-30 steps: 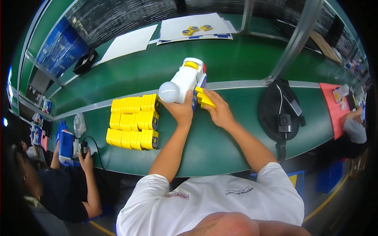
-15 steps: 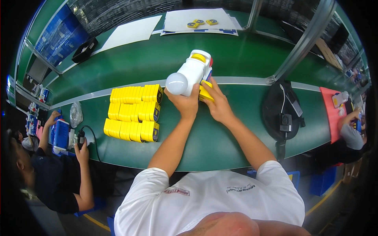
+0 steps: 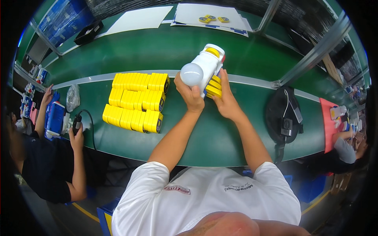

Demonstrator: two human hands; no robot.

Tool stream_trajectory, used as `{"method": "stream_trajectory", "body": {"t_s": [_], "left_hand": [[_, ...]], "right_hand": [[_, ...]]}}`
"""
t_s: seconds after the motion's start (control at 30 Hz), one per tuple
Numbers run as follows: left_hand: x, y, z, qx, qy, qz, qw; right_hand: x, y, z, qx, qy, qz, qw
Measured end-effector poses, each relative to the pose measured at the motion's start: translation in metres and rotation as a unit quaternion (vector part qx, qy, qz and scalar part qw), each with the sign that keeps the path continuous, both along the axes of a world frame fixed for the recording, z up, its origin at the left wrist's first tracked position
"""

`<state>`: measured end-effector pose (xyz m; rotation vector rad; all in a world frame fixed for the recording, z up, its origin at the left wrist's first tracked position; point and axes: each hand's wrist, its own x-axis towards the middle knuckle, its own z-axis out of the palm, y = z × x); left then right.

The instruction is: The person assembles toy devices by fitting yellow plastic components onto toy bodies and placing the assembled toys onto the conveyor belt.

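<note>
Above the bench's middle, my left hand [image 3: 190, 95] is closed around a white plastic device [image 3: 206, 62] with a frosted dome [image 3: 191, 74] at its near end. A yellow part sits at its far end, and red and blue show along its right side. My right hand [image 3: 227, 103] is on the device's right side, its fingers closed against several flat yellow pieces [image 3: 214, 88] there. Whether these are fixed to the device, I cannot tell. To the left, yellow rounded cases [image 3: 126, 99] with dark end faces stand packed in three rows.
On the right lies a black round pad [image 3: 277, 114] with a power adapter [image 3: 286, 126] and cable. White sheets [image 3: 193, 13] carry a few yellow pieces at the back. Metal posts [image 3: 311, 51] rise behind. A co-worker [image 3: 47, 165] sits at left, another person at far right.
The view has shifted a little, so the bench sits differently. My right hand has turned more upright, and more of the yellow pieces beside the device now show.
</note>
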<state>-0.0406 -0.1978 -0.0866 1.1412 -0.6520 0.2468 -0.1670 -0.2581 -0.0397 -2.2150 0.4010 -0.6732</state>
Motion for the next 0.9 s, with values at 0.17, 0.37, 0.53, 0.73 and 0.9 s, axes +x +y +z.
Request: {"method": "stream_trajectory", "body": {"t_s": [0.17, 0.37, 0.53, 0.73, 0.9], "left_hand": [[0.001, -0.003, 0.000, 0.011, -0.005, 0.005, 1.000], [0.008, 0.003, 0.002, 0.056, 0.007, 0.030, 0.998], [-0.024, -0.006, 0.013, 0.181, -0.130, 0.106, 0.969], [-0.024, -0.004, 0.017, 0.188, -0.052, 0.029, 0.980], [-0.011, -0.001, 0.017, 0.212, 0.007, 0.035, 0.977]], "right_hand": [[0.024, 0.012, -0.013, 0.177, -0.145, -0.002, 0.973], [0.080, 0.006, -0.046, 0.382, -0.405, 0.009, 0.831], [0.041, -0.011, -0.043, 0.465, -0.386, -0.081, 0.792], [0.040, 0.002, -0.062, 0.292, -0.341, -0.146, 0.882], [0.037, -0.019, -0.074, 0.327, -0.354, -0.138, 0.865]]}}
